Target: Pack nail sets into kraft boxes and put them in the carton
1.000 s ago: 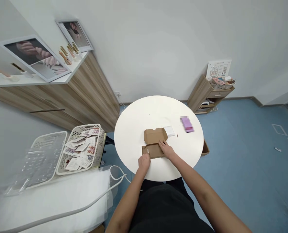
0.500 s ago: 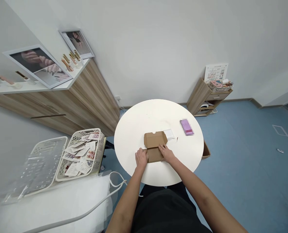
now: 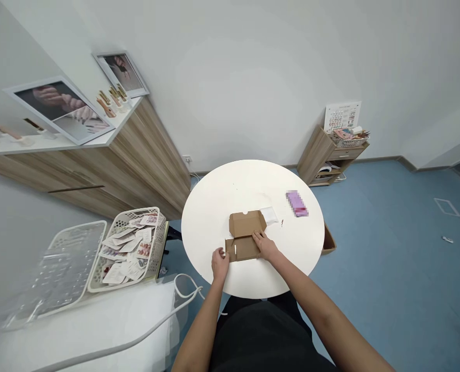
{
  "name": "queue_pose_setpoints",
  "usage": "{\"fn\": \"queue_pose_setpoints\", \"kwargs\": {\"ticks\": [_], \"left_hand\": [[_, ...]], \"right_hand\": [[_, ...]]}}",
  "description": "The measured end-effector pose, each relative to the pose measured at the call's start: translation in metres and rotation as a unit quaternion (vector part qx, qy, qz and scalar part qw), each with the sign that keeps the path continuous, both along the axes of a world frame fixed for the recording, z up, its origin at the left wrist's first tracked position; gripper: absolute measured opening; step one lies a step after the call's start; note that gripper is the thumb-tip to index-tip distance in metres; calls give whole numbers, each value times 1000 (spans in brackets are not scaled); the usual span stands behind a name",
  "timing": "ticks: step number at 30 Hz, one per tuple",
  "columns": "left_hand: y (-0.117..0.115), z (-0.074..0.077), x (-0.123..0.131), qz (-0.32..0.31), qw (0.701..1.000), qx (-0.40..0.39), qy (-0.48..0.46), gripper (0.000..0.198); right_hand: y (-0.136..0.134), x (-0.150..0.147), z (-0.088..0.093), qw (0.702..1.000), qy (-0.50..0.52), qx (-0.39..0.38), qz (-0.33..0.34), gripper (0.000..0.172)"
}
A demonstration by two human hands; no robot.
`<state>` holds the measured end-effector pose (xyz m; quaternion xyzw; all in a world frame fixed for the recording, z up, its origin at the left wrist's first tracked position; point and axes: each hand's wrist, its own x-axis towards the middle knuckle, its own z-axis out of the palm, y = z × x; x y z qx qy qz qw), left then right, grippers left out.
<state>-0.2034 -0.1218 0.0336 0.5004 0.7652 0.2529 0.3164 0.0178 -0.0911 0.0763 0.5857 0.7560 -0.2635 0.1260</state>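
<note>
A brown cardboard box (image 3: 247,226) lies unfolded on the round white table (image 3: 210,206), its lid panel spread toward the far side. My right hand (image 3: 265,246) grips the box's right edge near the fold, fingers over the cardboard. At the lower left corner of the flattened left flap is my left hand (image 3: 219,264); its fingers are apart and slightly curled, with the thumb by the flap's edge. A slit in that flap shows the white tabletop. Just beyond the box's right side lies a flat white packet (image 3: 269,214).
A blurred purple item (image 3: 297,203) and a tiny reddish thing (image 3: 281,223) are on the table's right. To the left stands a white basket (image 3: 160,227) of small packets. An open brown carton (image 3: 328,240) sits on the floor, partly under the table.
My left hand has shifted left and toward me, off the left flap, which now lies flat and more exposed. My right hand stays at the box's right edge.
</note>
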Motion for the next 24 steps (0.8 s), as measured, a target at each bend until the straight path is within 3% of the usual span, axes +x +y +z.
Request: {"fn": "queue_pose_setpoints", "kwargs": {"ticks": [3, 8, 13, 17, 24], "left_hand": [[-3, 4, -5, -12, 996, -61, -68, 26], [6, 25, 10, -42, 991, -69, -110, 29], [9, 37, 35, -79, 993, -83, -41, 31], [13, 34, 41, -125, 988, -78, 38, 25], [30, 18, 40, -149, 973, -103, 146, 13]], "right_hand": [[0, 0, 0, 1000, 8, 2, 0, 109], [0, 1, -5, 1000, 21, 10, -7, 109], [1, 2, -10, 1000, 20, 16, 1, 106], [1, 2, -9, 1000, 11, 19, 0, 106], [2, 1, -8, 1000, -7, 23, 16, 100]]}}
